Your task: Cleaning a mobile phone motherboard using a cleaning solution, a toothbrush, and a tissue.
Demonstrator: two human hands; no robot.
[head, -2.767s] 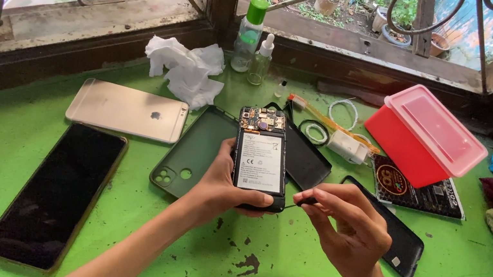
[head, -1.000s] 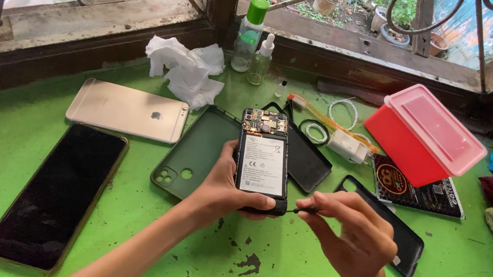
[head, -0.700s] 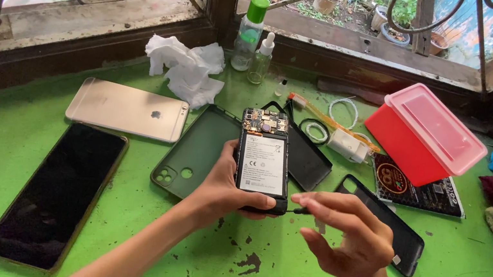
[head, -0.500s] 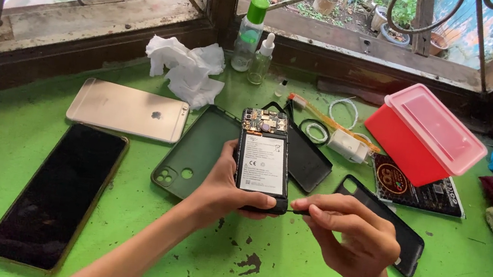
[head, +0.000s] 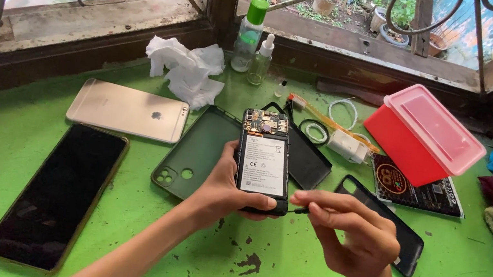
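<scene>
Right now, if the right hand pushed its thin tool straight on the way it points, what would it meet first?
The right hand aims its thin tool leftward at the opened phone; it would likely meet that phone's lower right corner first, beside the left hand thumb. Depth is unclear.

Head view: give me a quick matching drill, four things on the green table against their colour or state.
Things:
1. opened phone
2. box
3. gold phone
4. tissue

States:
A. crumpled, white
B. lying back up
C. held in the left hand, battery showing
D. red with a pink lid

Pairs: 1-C, 2-D, 3-B, 4-A
</scene>
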